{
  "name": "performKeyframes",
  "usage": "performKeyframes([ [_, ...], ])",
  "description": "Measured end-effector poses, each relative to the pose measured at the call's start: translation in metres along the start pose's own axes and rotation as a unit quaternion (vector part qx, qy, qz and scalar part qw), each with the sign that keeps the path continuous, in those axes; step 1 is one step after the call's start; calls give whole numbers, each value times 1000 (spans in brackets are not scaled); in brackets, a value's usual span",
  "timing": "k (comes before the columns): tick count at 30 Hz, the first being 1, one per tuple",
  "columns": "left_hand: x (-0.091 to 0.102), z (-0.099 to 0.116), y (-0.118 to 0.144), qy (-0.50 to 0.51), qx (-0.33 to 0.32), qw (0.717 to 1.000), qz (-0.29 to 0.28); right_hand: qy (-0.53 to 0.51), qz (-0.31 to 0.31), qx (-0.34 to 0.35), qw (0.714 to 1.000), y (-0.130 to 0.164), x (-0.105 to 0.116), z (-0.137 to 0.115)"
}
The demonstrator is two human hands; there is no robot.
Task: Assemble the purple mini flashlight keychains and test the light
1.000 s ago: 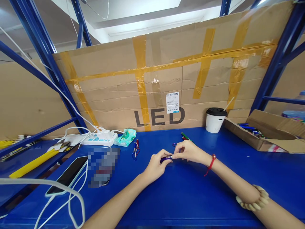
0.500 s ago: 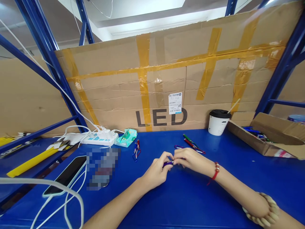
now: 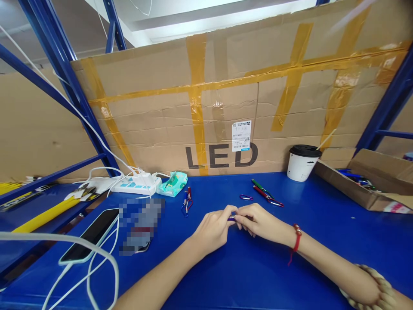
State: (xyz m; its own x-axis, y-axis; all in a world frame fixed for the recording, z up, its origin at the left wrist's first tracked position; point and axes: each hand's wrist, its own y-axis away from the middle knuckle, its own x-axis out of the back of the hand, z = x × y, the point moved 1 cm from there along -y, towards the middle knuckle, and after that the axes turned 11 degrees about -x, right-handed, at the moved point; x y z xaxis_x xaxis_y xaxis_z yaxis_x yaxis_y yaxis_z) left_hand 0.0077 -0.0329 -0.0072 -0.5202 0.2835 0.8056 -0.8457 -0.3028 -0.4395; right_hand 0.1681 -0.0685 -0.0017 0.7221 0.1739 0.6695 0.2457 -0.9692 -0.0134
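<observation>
My left hand is closed around a small purple rod-like piece, mostly hidden by the fingers. The fingertips of my right hand pinch at that piece's right end, where something silvery shows. Both hands meet just above the blue table. Beyond them lies a loose purple carabiner. To its right, a green slim tube and a red slim tube lie side by side, with a red carabiner at their near end. Further left rest red and blue tubes with carabiners.
A lidded paper cup and an open cardboard box with pen-like items stand at the right. At the left are a power strip, a green soft packet, a phone and white cables. Cardboard closes the back.
The view has shifted slightly right and down. Less of the purple piece shows between my fingers. Both hands stay together, and the loose carabiner is now uncovered by my right hand.
</observation>
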Motion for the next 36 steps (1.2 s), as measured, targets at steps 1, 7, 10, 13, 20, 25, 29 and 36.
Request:
performKeyframes([
  [1, 0, -1, 0, -4, -2, 1000, 7, -19, -5, -15, 1000, 0, -1, 0],
  [7, -1, -6, -3, 45, 24, 997, 54, -51, 8, -40, 998, -1, 3, -2],
  [10, -2, -8, -5, 76, 41, 994, 64, -50, 6, -35, 998, -3, 6, -1],
  [13, -3, -9, -6, 94, 47, 992, 70, -46, 7, -28, 999, -5, 7, 3],
  [20, -5, -11, -9, 121, 52, 987, 96, -14, 33, -22, 999, -8, 9, 8],
  [25, -6, -10, -12, 152, 51, 979, 125, -14, 72, -29, 997, -10, 14, 12],
  [29, -10, -9, -14, 172, 80, 974, 127, -8, 107, -37, 994, -9, 21, 14],
  [36, -14, -13, -14, 204, 121, 958, 158, 43, 165, 40, 985, -7, 29, 8],
])
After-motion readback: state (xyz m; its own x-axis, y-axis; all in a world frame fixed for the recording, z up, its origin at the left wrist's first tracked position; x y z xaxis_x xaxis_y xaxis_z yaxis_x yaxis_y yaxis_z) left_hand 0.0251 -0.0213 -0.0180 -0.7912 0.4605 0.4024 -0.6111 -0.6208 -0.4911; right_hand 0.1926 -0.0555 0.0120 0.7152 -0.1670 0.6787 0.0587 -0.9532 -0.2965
